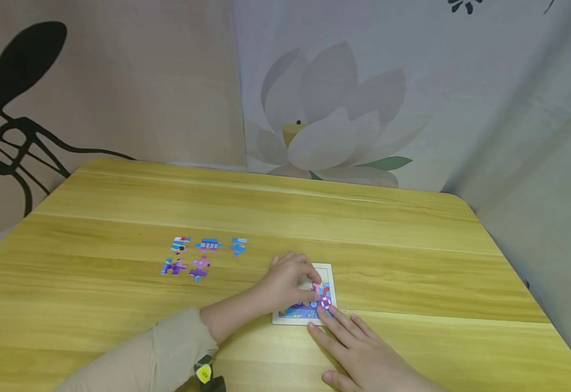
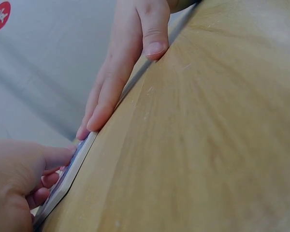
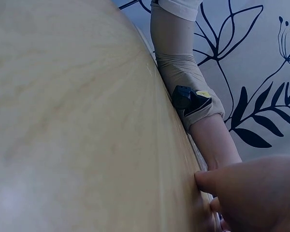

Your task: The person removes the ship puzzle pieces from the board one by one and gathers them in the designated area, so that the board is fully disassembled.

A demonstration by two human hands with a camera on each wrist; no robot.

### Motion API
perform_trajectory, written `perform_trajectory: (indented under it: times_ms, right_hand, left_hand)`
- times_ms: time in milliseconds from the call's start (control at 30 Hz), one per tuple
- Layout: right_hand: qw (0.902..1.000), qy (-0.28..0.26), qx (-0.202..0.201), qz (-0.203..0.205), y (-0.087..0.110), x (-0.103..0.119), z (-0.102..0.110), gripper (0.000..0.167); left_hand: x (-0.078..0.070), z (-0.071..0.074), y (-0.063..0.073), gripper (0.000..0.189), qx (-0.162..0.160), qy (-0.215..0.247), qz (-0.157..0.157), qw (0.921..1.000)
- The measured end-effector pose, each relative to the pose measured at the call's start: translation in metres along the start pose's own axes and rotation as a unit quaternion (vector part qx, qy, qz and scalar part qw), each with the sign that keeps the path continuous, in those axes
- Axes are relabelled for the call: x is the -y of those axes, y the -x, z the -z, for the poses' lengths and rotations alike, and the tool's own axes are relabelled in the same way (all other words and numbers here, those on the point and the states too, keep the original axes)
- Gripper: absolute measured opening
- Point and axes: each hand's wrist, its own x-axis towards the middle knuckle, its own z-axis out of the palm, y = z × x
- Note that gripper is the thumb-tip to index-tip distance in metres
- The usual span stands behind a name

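A small jigsaw puzzle tray (image 1: 333,283) with a pale rim lies on the table, its lower part filled with colourful joined pieces. Over the tray, my left hand (image 1: 285,280) pinches a pink-and-blue puzzle piece (image 1: 317,288) between thumb and forefinger, at the right side of the picture. That hand hides much of the tray. My right hand (image 1: 364,351) lies with its fingers extended, fingertips touching the tray's lower right corner. The left wrist view has both hands at the tray edge (image 2: 70,176); the piece itself is hard to make out there.
Several loose puzzle pieces lie left of the tray in two rows, among them a blue one (image 1: 209,244) and a pink-and-purple one (image 1: 200,268). The wooden table (image 1: 388,239) reaches back to a printed curtain (image 1: 182,81).
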Motion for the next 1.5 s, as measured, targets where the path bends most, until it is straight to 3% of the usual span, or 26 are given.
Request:
perform_trajectory:
  times_ms: [333,633,867,1100,1500]
  right_hand:
    - [1.0,-0.002,-0.001,0.0,0.0,-0.001,0.0,0.062]
    - [1.0,-0.001,0.003,-0.001,0.001,-0.001,0.002,0.061]
    - [0.9999,0.01,-0.004,0.004,0.002,-0.001,0.002,0.062]
    - [0.9998,0.016,-0.013,0.004,0.002,-0.001,0.002,0.061]
    - [0.9998,0.016,-0.007,0.002,-0.001,0.001,0.003,0.061]
  left_hand:
    - [-0.002,0.0,-0.001,0.019,-0.007,0.011,0.005,0.9999]
    - [0.0,0.0,-0.004,0.012,-0.011,0.055,0.013,0.9984]
    - [0.0,-0.001,-0.004,0.007,-0.003,0.138,0.033,0.9899]
    - [-0.001,-0.001,-0.003,0.008,-0.008,0.191,0.051,0.9801]
    - [-0.002,0.012,0.001,0.007,-0.021,0.205,0.085,0.9749]
